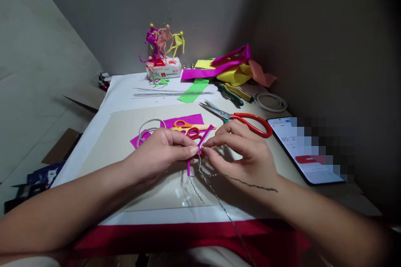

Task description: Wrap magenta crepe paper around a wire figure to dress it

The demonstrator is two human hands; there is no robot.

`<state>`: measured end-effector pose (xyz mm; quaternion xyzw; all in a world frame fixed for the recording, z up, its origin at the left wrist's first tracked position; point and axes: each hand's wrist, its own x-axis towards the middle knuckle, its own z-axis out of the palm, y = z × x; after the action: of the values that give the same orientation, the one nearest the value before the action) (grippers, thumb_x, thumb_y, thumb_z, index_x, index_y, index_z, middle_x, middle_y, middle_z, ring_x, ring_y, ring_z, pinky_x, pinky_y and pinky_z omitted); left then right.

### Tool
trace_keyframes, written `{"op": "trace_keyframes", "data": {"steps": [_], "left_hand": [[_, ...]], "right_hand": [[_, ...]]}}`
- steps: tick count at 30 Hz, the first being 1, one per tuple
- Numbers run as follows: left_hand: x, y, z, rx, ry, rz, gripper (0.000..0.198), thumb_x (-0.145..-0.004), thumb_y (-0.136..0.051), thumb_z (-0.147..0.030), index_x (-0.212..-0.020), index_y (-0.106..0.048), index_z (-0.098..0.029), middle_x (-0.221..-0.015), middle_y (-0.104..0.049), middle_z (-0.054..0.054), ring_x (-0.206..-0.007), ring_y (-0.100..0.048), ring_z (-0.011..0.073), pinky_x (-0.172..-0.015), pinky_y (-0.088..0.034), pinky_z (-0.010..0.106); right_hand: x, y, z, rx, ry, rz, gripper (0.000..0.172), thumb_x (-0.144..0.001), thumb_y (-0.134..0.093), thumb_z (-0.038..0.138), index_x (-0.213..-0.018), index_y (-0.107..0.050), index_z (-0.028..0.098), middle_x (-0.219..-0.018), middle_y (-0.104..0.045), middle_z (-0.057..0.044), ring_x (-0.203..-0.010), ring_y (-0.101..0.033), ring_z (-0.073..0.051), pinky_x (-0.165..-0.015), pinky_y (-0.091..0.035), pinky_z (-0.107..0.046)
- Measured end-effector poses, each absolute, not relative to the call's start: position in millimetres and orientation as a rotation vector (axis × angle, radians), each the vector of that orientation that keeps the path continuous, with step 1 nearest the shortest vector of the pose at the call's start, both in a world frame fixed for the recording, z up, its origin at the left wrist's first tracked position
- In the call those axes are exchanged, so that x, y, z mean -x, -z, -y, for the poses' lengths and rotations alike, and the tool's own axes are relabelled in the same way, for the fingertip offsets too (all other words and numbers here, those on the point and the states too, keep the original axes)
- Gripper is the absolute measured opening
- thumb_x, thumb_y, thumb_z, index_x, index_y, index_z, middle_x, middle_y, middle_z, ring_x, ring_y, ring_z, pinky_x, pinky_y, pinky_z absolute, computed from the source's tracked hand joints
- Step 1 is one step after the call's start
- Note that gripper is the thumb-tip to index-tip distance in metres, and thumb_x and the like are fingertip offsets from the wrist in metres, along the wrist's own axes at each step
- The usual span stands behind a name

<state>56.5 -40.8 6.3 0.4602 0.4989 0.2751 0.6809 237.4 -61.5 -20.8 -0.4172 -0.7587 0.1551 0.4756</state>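
Note:
My left hand (166, 146) is closed, with thumb and forefinger pinching a twisted-wire figure (199, 162) partly wrapped in magenta paper. A short magenta paper strip (206, 135) sticks up from the pinch point, and a magenta-wrapped limb (188, 167) hangs below it. Bare twisted wire limbs reach down and right, one crossing in front of my right wrist. My right hand (242, 148) has its thumb and forefinger tips nearly together at the figure's upper end; the exact contact is hard to see. Beneath the hands lies a beige board (131, 192).
Red-handled scissors (250, 121), small orange scissors (184, 124), a wire coil (150, 122) and magenta paper (188, 119) lie close by. Behind are straight wires (163, 93), pliers (230, 94), coloured paper strips (234, 73) and finished figures (164, 39) on a box (169, 69). A phone (303, 150) lies right.

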Motion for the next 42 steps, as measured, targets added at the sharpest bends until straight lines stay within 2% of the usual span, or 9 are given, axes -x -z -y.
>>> {"op": "trace_keyframes", "data": {"steps": [12, 18, 29, 42], "left_hand": [[-58.1, -9.9, 45.1, -1.185, -0.593, -1.18, 0.006, -0.071, -0.071, -0.018, -0.069, -0.07, -0.012, -0.06, -0.064, -0.001, -0.057, -0.053, 0.0088, -0.058, -0.041, 0.02], [-60.8, -13.7, 46.4, -1.304, -0.589, -1.252, 0.006, -0.07, -0.071, -0.018, -0.07, -0.071, -0.012, -0.065, -0.068, 0.002, -0.061, -0.057, 0.0115, -0.06, -0.044, 0.022], [-59.4, -11.7, 47.0, -1.302, -0.578, -1.209, 0.009, -0.071, -0.071, -0.021, -0.072, -0.072, -0.012, -0.066, -0.068, 0.003, -0.062, -0.058, 0.0128, -0.062, -0.044, 0.024], [-56.0, -7.1, 45.5, -1.124, -0.613, -1.134, 0.006, -0.071, -0.073, -0.018, -0.071, -0.072, -0.013, -0.063, -0.066, 0.0, -0.059, -0.055, 0.0073, -0.06, -0.042, 0.019]], "right_hand": [[-235.6, 19.7, 61.1, 1.057, -0.593, 1.805, 0.013, -0.073, -0.062, 0.009, -0.07, -0.066, 0.021, -0.067, -0.058, -0.002, -0.065, -0.056, -0.016, -0.063, -0.045, -0.032], [-235.6, 16.3, 59.8, 1.055, -0.755, 1.753, 0.013, -0.073, -0.063, 0.008, -0.068, -0.065, 0.02, -0.069, -0.057, -0.001, -0.066, -0.056, -0.014, -0.061, -0.046, -0.028], [-235.0, 15.7, 61.1, 1.057, -0.706, 1.776, 0.015, -0.071, -0.061, 0.005, -0.066, -0.062, 0.02, -0.067, -0.054, 0.001, -0.063, -0.053, -0.012, -0.06, -0.044, -0.026], [-237.2, 16.4, 59.2, 1.019, -0.749, 1.788, 0.015, -0.074, -0.061, 0.006, -0.071, -0.065, 0.02, -0.071, -0.056, -0.001, -0.067, -0.056, -0.013, -0.062, -0.046, -0.027]]}}
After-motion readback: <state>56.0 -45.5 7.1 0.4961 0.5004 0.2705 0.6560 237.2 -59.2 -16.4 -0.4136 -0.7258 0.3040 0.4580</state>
